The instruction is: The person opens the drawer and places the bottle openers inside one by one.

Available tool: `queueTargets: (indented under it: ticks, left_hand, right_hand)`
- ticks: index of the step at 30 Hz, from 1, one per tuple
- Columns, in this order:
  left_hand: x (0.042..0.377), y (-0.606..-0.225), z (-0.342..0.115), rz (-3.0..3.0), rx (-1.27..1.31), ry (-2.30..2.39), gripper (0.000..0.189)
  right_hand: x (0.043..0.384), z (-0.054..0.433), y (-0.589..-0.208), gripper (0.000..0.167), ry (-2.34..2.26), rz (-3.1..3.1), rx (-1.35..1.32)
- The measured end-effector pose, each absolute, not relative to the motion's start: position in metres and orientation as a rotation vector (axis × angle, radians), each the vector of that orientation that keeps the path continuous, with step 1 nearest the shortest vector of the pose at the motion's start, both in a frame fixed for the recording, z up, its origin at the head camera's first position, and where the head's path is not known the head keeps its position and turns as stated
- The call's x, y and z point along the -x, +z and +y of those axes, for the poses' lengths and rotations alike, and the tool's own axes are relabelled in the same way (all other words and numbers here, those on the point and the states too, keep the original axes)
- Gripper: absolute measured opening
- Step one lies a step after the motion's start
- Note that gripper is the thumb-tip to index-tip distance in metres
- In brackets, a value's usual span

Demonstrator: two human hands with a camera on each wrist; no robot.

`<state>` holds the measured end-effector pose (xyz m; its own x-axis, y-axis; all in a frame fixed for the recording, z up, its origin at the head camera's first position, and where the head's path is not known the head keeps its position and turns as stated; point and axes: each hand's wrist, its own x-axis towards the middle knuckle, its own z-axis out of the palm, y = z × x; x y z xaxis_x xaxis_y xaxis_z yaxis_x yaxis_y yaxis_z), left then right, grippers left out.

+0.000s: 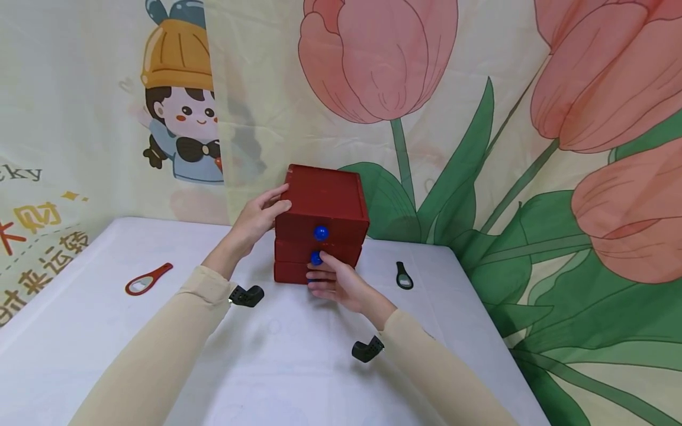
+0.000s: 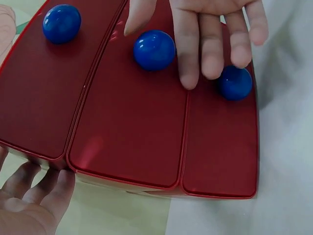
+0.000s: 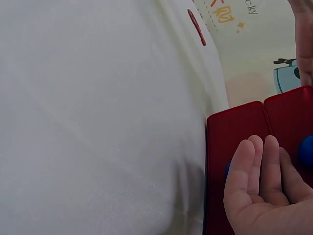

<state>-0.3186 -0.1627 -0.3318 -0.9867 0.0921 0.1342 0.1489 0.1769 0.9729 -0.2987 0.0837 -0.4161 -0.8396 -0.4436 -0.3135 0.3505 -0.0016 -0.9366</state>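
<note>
A dark red box with three stacked drawers (image 1: 325, 189) stands on the table, each drawer front bearing a round blue knob. My left hand (image 1: 254, 220) touches the box's left side near the top, its fingers extended along it. In front of the drawers is my right hand (image 1: 343, 287), fingers fairly straight. Its thumb and index finger lie on either side of the middle knob (image 2: 154, 50), with a gap visible in the left wrist view. The other fingertips are by the bottom knob (image 2: 235, 83). The top knob (image 1: 321, 233) is untouched.
On the white table (image 1: 298, 367), a small red tool with an oval head (image 1: 142, 284) lies to the left. A similar black one (image 1: 404, 277) lies right of the box. Behind hangs a printed cloth (image 1: 266, 77) with tulips and a cartoon figure.
</note>
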Motion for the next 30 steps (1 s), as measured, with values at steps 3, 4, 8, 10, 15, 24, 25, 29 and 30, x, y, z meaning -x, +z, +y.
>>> queueTargets:
  ticks: [3,4,8,10,15,24,25,29,30]
  left_hand:
    - [0.318,-0.331,-0.163,-2.366,0.245,-1.985,0.063]
    - [0.318,-0.331,-0.164,-2.363,0.244,-1.989,0.063]
    - [0.318,-0.330,-0.165,-2.365,0.238,-1.997,0.063]
    - [0.318,-0.331,-0.165,-2.364,0.239,-1.999,0.063]
    - [0.317,-0.331,-0.164,-2.361,0.245,-1.994,0.063]
    - [0.318,-0.330,-0.162,-2.372,0.238,-1.990,0.064]
    - [0.318,-0.330,-0.162,-2.370,0.239,-1.992,0.064]
    - [0.318,-0.331,-0.162,-2.360,0.247,-2.004,0.063]
    - [0.318,-0.331,-0.162,-2.360,0.247,-2.005,0.063]
  right_hand:
    - [0.299,0.089,-0.419,0.068,-1.876,1.750,0.113]
    - [0.298,0.090,-0.420,0.067,-1.874,1.754,0.111]
    - [0.297,0.099,-0.423,0.064,-1.868,1.781,0.098]
    - [0.297,0.102,-0.426,0.063,-1.859,1.797,0.095]
    - [0.297,0.109,-0.433,0.062,-1.833,1.798,0.046]
    - [0.299,0.110,-0.444,0.065,-1.802,1.767,0.030]
    - [0.299,0.110,-0.445,0.065,-1.801,1.762,0.025]
    - [0.300,0.106,-0.449,0.063,-1.815,1.732,0.003]
    - [0.300,0.105,-0.450,0.063,-1.823,1.722,-0.003]
